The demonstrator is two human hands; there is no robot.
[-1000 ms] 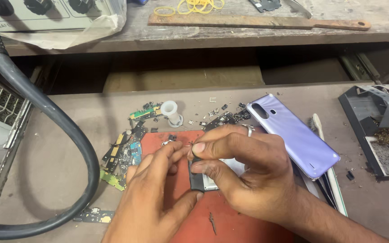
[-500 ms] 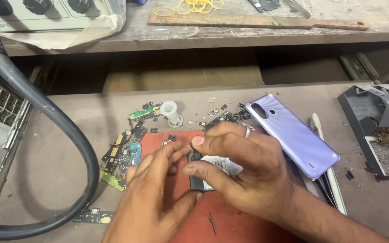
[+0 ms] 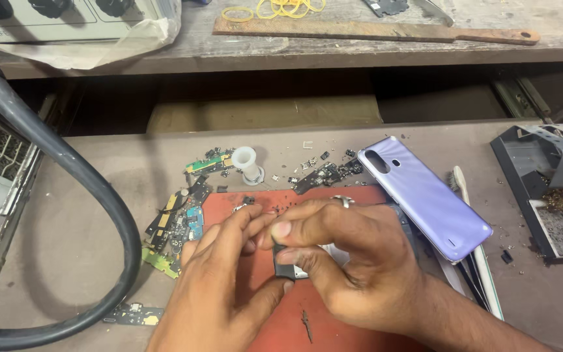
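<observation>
Both hands are pinching a small dark part (image 3: 286,266) over the red mat (image 3: 229,208): right hand (image 3: 350,267) is gripping it from above, left hand (image 3: 219,287) is closing fingertips on its left edge. Part's long axis is running toward the person; its facing is hidden.

Colours on the grey-brown worktop

A red mat (image 3: 229,208) lies under a small black and silver part (image 3: 294,267); beside it a lilac phone back cover (image 3: 425,199). Toward the far edge stand a white spool (image 3: 247,163) and green, blue and black circuit scraps (image 3: 180,221). A black hose (image 3: 66,169) curves at the left edge; yellow rubber bands (image 3: 281,8) lie on the brown shelf (image 3: 360,49).
</observation>
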